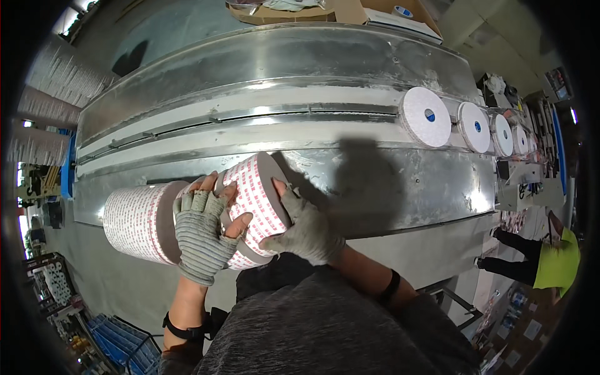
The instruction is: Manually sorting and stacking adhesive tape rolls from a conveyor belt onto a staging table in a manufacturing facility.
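My left hand (206, 234), in a grey ribbed glove with bare fingertips, curls over a white tape roll (255, 194) with red print. My right hand (307, 230), gloved the same way, grips the roll's dark grey end face and lower edge. The roll tilts a little against those to its left. There, a stack of white rolls (140, 219) with red print lies on its side along the table's near edge. Part of the stack is hidden behind my left hand.
A long metal table (375, 53) has a slotted track down its middle. Several white discs (425, 117) with blue centres stand along it at right. Beyond lies an open cardboard box (375, 9). A person in a yellow-green shirt (556, 259) stands at far right.
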A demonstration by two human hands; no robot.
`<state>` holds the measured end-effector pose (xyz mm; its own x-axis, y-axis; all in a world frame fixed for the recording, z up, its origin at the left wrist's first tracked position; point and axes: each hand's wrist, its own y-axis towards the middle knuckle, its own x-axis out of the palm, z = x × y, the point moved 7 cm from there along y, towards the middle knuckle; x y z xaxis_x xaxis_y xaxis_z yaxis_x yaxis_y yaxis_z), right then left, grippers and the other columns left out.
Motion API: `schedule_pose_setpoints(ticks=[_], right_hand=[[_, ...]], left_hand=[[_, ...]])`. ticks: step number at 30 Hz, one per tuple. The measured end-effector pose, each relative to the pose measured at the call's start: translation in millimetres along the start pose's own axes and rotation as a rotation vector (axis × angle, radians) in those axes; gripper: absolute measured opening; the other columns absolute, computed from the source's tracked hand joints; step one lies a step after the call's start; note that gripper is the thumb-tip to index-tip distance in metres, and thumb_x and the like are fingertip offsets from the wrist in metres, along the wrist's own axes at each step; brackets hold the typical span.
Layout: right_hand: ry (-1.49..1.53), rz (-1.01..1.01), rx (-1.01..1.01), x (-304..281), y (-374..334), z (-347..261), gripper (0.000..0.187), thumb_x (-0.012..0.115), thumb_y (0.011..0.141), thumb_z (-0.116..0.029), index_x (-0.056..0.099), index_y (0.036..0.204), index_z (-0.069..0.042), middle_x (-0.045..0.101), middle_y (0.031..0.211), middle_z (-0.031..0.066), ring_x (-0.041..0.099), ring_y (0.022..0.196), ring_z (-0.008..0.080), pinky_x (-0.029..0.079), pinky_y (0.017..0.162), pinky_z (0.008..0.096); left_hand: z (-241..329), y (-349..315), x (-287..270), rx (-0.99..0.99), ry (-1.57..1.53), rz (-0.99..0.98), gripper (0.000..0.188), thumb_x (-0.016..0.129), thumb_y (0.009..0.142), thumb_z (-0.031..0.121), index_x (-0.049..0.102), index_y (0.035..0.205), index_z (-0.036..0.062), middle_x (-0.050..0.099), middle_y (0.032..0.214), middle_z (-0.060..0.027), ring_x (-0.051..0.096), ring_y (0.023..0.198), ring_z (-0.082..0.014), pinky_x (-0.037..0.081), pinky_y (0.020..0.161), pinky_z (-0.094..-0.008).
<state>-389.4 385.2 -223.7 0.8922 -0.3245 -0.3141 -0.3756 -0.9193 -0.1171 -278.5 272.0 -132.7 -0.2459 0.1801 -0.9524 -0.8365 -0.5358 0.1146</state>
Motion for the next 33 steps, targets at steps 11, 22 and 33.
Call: schedule_pose_setpoints(ticks=[11,22,33], right_hand=[[0.495,0.136,0.041,-28,-1,33,0.080,0.081,0.074,-0.025,0.043,0.138,0.004,0.059,0.124,0.0178,0.062,0.107,0.0223,0.049,0.092,0.0325],[0.757,0.273,-0.304,-116,-32,-2,0.053,0.075,0.084,-0.031,0.054,0.123,-0.001,0.066,0.104,0.0090,0.064,0.095,0.0162,0.053,0.085,0.0328],[-0.367,0.442,-0.505,-292,-90,52,0.080,0.088,0.066,-0.022,0.051,0.133,0.000,0.064,0.119,0.0090,0.063,0.105,0.0184,0.053,0.089,0.0339]], left_hand=[[-21,-22,6,0.037,-0.135,0.076,0.062,0.069,0.081,0.047,0.060,0.126,0.0050,0.053,0.135,-0.0185,0.046,0.127,-0.0385,0.030,0.107,-0.0521],[127,60,33,0.414,-0.405,-0.086,0.116,0.081,0.063,0.057,0.026,0.149,0.0012,0.049,0.130,-0.0234,0.051,0.115,-0.0389,0.043,0.099,-0.0455],[180,132,93,0.039,-1.214,-0.533,0.111,0.086,0.062,0.037,0.028,0.149,-0.0003,0.049,0.140,-0.0178,0.048,0.129,-0.0288,0.037,0.109,-0.0393]])
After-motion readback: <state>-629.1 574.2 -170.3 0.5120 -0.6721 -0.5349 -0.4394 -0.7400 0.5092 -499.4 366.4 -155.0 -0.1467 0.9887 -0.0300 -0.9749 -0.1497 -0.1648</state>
